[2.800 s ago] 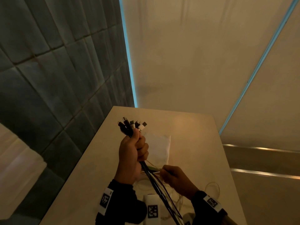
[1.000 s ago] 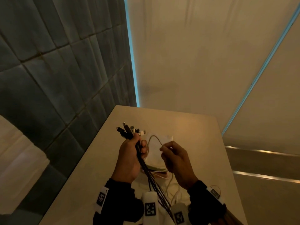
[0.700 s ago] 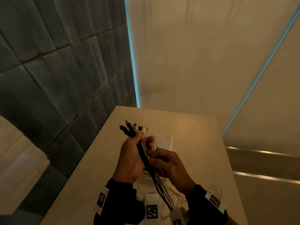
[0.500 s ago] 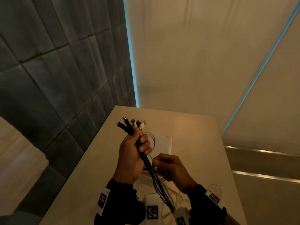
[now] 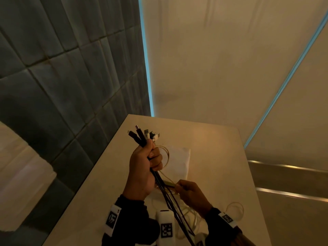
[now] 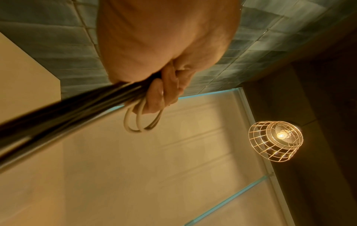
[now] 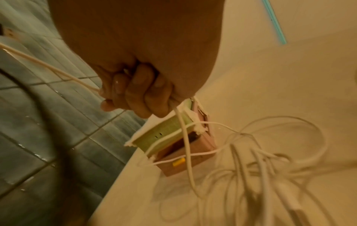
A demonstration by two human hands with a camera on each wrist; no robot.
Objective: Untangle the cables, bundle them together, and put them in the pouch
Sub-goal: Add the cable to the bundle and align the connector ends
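Two hands work above the table [image 5: 221, 157]. Left hand [image 5: 142, 167] is fisted round the cable bundle [image 5: 142, 137], plugs upward. Right hand [image 5: 191, 194] pinches a white cable [image 7: 185, 145] beside it. White pouch [image 5: 179, 160] lies flat behind; loose cables [image 7: 260, 160] sprawl below.

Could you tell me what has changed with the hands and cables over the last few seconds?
The right hand rose beside the left hand a second ago, looped a thin white cable round the bundle of cables, then dropped back low, pulling the strand taut; loops now sit at the left fingers. The left hand kept gripping the bundle upright, and the white pouch stayed on the table.
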